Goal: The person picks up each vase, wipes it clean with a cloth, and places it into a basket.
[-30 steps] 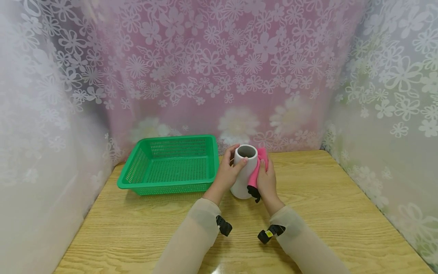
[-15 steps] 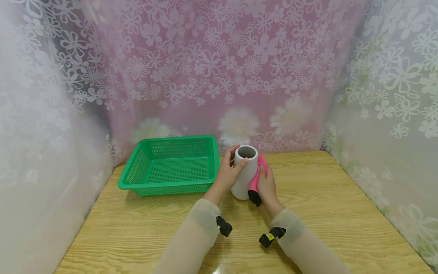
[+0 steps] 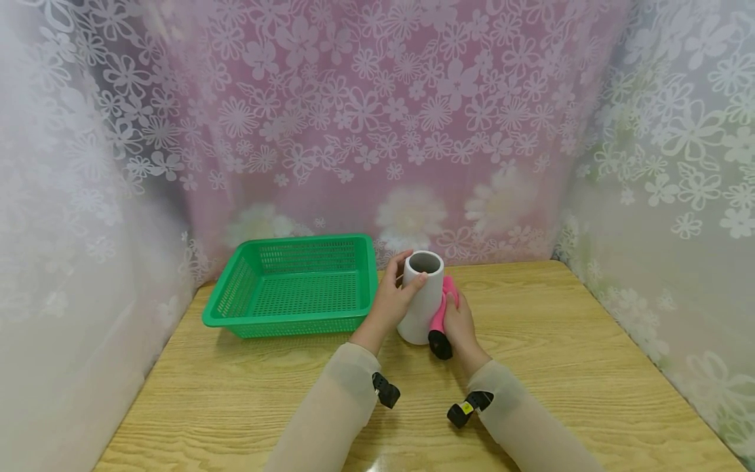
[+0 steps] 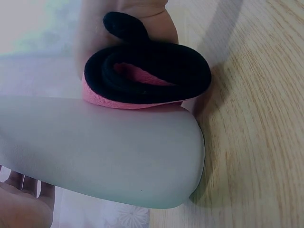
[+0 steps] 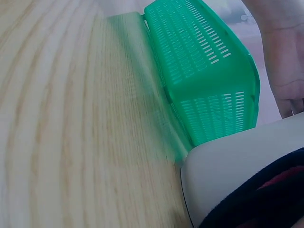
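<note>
At the middle of the wooden-patterned, pale yellow table point(image 3: 560, 341), a little to the right, I see a smooth white vase of tall, rounded shape point(image 3: 420, 311), which stands upright with its round mouth upward. The person's left hand point(image 3: 392, 296) is grasping this vase from the left side, the thumb near the rim on the near side and the fingers round the far side. On the right side of the vase, the right hand point(image 3: 460, 324) is gripping a folded pink fabric cloth with a black edge point(image 3: 438, 318), and the cloth touches the vase wall. The black end hangs toward the near side, rolled into a loop, as the left wrist view shows well.

To the left of the vase is a green rectangular plastic basket with many small holes point(image 3: 289, 320). Behind the table, on the far side, hangs a pink curtain with white flowers point(image 3: 377, 131).
</note>
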Motion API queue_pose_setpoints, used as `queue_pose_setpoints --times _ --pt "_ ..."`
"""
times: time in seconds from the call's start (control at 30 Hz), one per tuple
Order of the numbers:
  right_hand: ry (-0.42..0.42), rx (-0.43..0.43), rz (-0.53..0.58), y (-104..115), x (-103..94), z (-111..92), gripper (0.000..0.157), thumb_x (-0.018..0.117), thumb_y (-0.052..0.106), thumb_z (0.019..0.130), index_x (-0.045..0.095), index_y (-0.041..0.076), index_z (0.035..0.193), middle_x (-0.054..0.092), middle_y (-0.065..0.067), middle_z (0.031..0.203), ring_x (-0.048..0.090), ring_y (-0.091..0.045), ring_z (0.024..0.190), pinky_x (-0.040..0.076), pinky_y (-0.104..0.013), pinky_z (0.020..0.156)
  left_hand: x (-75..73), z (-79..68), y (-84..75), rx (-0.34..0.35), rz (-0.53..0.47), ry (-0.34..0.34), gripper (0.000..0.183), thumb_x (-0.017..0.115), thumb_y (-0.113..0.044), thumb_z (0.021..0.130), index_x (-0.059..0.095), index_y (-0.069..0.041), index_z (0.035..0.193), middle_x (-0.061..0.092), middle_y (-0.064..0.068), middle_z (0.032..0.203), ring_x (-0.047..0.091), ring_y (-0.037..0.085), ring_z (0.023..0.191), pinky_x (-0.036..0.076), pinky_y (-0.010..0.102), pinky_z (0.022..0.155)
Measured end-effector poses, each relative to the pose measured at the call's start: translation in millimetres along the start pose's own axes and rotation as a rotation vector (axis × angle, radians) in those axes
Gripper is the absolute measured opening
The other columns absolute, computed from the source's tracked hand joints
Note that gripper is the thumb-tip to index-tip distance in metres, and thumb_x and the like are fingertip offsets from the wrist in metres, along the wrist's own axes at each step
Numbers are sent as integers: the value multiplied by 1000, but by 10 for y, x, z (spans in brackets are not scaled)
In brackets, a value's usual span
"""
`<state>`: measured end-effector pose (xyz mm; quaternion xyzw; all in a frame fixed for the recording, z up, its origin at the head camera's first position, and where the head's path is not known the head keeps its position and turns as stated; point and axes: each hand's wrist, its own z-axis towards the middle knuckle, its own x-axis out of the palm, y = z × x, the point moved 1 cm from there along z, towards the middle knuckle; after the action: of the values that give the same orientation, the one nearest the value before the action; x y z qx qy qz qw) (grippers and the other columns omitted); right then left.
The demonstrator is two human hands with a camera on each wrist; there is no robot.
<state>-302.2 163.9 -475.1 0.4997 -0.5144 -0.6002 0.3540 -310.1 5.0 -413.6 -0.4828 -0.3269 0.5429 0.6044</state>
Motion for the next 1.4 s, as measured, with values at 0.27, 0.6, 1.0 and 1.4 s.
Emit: queue_pose_setpoints --times 0.27,0.6,1.0,1.4 --pt "35 57 37 -47 -10 10 58 28 34 111 22 1 158 26 -23 160 22 -37 148 16 -51 121 2 16 16 18 -9 16 60 65 -29 99 38 -20 152 47 7 147 42 24 138 29 47 117" --pt "53 88 48 -43 -24 11 56 29 32 111 26 -1 155 30 -25 157 25 -39 146 17 -51 121 7 17 29 19 -15 9 59 66 -34 98 40 -24 150 48 3 144 43 20 137 30 45 117" --pt "84 102 3 -29 -45 67 56 28 30 111 26 -3 155 28 -28 157 22 -40 147 14 -51 121 -15 23 16 17 -3 4 60 66 -34 98 40 -23 151 48 2 145 43 20 137 30 45 117" --pt "104 123 26 -10 -136 85 55 31 30 111 27 -3 154 29 -28 156 24 -40 146 16 -50 121 -5 11 4 14 -1 9 58 64 -29 100 39 -22 151 48 5 145 44 22 137 30 45 117"
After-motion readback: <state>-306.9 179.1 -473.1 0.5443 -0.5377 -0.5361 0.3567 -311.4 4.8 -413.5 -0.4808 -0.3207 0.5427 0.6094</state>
